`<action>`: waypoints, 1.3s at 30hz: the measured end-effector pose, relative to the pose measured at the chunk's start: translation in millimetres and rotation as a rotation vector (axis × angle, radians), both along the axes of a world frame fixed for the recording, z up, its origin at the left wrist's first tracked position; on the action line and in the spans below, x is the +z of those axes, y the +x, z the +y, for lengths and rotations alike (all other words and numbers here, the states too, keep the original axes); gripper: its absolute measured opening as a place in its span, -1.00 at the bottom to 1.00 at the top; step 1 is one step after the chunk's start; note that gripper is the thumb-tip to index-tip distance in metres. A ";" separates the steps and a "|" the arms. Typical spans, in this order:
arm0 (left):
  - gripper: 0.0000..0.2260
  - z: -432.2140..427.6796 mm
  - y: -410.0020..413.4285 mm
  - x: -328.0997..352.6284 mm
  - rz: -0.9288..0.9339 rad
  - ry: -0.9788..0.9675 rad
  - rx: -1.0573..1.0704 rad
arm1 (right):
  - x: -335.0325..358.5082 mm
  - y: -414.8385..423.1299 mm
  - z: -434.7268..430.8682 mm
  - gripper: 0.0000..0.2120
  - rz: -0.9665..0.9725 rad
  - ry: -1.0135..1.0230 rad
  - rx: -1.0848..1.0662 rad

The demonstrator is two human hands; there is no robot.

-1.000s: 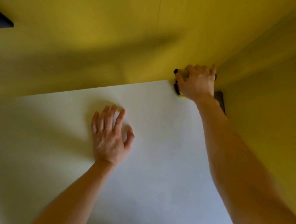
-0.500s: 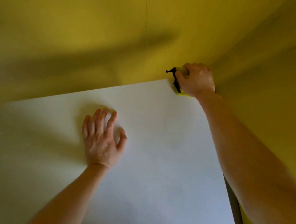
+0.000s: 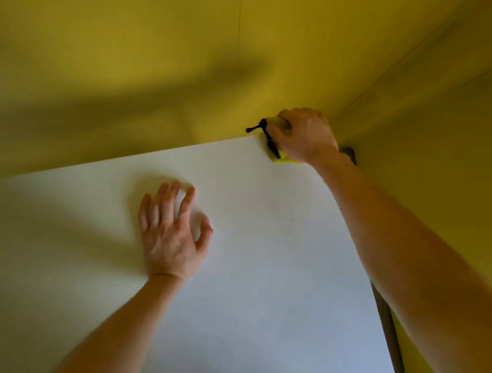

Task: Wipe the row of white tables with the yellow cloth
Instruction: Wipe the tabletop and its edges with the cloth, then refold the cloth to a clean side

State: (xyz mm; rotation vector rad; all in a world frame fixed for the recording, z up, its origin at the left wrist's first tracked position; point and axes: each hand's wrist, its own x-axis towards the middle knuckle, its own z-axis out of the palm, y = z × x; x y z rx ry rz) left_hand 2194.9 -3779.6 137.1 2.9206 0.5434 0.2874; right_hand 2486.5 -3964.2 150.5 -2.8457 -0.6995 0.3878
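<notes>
The right hand [image 3: 305,135] had edged toward 9 o'clock, gripping the yellow cloth [image 3: 282,159] at the white tabletop's [image 3: 260,302] 1 o'clock corner against the yellow wall [image 3: 160,65], while the left hand [image 3: 172,239] lay flat at centre, fingers spread.

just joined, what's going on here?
A person is wiping a white table by hand. The right hand grips a bunched yellow cloth at the table's far right corner, where it meets the yellow wall. A black piece sticks out of the cloth; what it is cannot be told. The left hand rests on the tabletop with fingers spread, holding nothing.
</notes>
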 end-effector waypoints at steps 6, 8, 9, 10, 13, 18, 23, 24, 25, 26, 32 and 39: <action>-0.43 -0.8 -0.4 -1.6 0.007 -0.011 -0.002 | -21.9 -7.6 -37.4 -0.52 -0.086 0.296 -0.496; -0.43 -1.9 0.1 -1.4 0.001 -0.012 -0.007 | -23.8 -25.8 -39.6 -0.52 -0.137 0.350 -0.603; -0.44 -1.5 0.0 -2.1 0.001 -0.008 -0.010 | -23.8 -33.0 -44.1 -0.51 -0.140 0.359 -0.625; -0.43 -0.8 -0.1 -3.0 0.001 -0.010 -0.011 | -23.4 -41.6 -49.5 -0.49 -0.140 0.366 -0.639; -0.43 -2.0 -0.3 -4.6 0.001 -0.013 -0.012 | -23.8 -88.1 -65.4 -0.47 -0.204 0.375 -0.709; -0.45 -0.6 -0.8 -7.6 -0.022 0.004 -0.016 | -24.8 -184.9 -108.0 -0.49 -0.267 0.212 -0.718; -0.44 -1.1 1.1 2.6 0.106 0.024 -0.026 | -10.7 -245.1 -129.2 -0.63 -0.323 -0.024 -0.578; -0.44 -0.6 1.6 5.5 0.157 0.034 -0.037 | -4.2 -248.6 -129.5 -0.67 -0.331 -0.046 -0.544; -0.42 0.9 2.2 9.5 0.203 0.040 -0.049 | 0.5 -251.6 -130.4 -0.69 -0.319 -0.062 -0.506; -0.40 3.9 3.3 15.3 0.252 0.032 -0.056 | 5.8 -254.8 -129.3 -0.70 -0.274 -0.073 -0.481; -0.51 24.3 -32.9 90.0 0.573 -0.539 -0.165 | 71.0 -294.8 -77.6 -0.58 0.339 0.299 -0.765; -0.15 36.6 -229.7 170.8 0.177 -0.720 -0.400 | 151.5 -413.4 19.5 -0.21 0.894 0.661 -0.672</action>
